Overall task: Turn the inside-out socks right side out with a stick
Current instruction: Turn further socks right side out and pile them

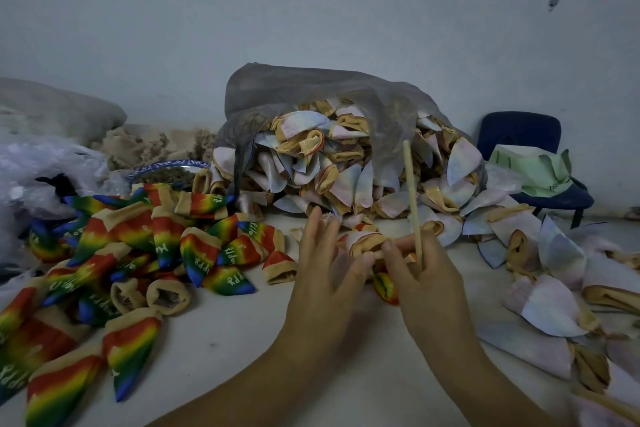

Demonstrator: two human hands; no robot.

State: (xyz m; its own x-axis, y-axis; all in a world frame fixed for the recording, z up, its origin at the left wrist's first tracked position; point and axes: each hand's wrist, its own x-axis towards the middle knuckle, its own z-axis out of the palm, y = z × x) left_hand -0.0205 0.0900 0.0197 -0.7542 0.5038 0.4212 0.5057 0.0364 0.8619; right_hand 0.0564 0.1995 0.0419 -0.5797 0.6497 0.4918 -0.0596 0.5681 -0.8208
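Both my hands meet at the centre over one small sock (367, 243), pale outside with a tan cuff and a rainbow part (386, 288) hanging below. My left hand (323, 263) pinches the sock's left side, its other fingers straight. My right hand (427, 279) pinches the sock's right side and also holds a thin wooden stick (412, 198) that points upward. A heap of rainbow socks (138, 253) lies to the left. Pale inside-out socks (346, 170) spill from a clear plastic bag (311, 94) behind my hands.
More pale socks (554, 302) are scattered on the right of the white surface. A dark blue chair (526, 139) with green cloth stands at the far right. A patterned plate (166, 168) and crumpled plastic (41, 170) sit at the left, by the wall.
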